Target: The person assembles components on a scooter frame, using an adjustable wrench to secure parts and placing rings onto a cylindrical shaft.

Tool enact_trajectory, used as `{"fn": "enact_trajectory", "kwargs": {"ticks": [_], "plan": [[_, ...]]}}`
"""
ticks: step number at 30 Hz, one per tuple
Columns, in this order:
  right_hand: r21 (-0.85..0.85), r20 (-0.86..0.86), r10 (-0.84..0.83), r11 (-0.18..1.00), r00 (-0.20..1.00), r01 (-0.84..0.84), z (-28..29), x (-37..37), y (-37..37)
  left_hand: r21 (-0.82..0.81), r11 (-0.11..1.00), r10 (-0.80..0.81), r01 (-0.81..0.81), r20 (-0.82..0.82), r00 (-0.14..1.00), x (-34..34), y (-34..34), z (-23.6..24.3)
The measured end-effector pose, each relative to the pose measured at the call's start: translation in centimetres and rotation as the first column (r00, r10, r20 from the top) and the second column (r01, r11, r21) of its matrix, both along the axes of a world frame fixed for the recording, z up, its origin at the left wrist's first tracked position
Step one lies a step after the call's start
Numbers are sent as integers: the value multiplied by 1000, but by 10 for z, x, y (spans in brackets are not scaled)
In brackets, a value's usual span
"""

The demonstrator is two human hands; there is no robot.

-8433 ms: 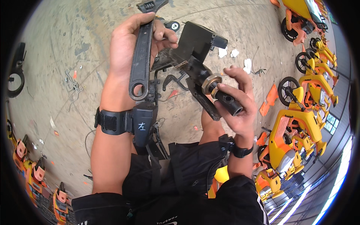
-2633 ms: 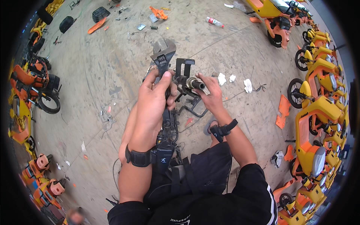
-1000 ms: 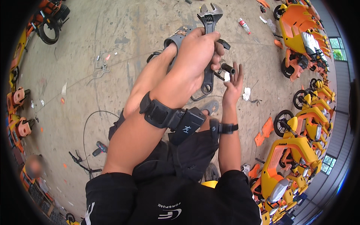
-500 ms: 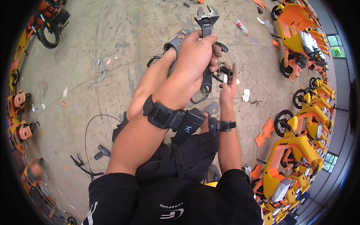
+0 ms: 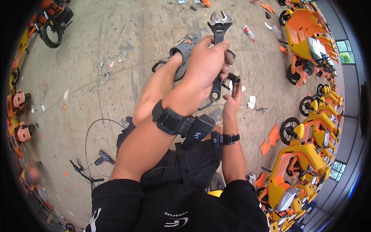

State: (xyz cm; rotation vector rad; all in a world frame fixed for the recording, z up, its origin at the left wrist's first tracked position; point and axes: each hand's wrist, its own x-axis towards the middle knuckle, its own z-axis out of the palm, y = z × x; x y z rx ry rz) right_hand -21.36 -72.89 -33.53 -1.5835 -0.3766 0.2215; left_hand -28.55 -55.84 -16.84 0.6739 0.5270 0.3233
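Wrench of dark steel with adjustable head (image 5: 219, 30) is gripped in the left hand (image 5: 210, 58), beside a black hollow metal tube (image 5: 234, 79). Right hand (image 5: 231, 101) extends its fingers alongside; contact unconfirmed. Apparent step: positioning; next move calls for steadying the tube.

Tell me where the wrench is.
The wrench is in the upper part of the head view, just right of centre, gripped in the left hand, with the bottle to the right of its head.
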Motion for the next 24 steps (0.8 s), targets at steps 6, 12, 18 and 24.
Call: {"fn": "enact_trajectory", "kwargs": {"ticks": [6,12,18,24], "plan": [[-29,42,55,998,998,-54,10,17,2,44,999,9,-9,-2,1000,-6,3,2],[-22,101,53,998,993,-51,5,8,10,14,1000,17,-17,5,1000,-3,3,2],[1,164,-40,999,986,40,0,-5,26,60,998,0,1,-12,1000,-4,6,4],[-160,283,-12,985,959,59,-14,1,17,43,999,-11,11,10,1000,-3,8,4]]}}
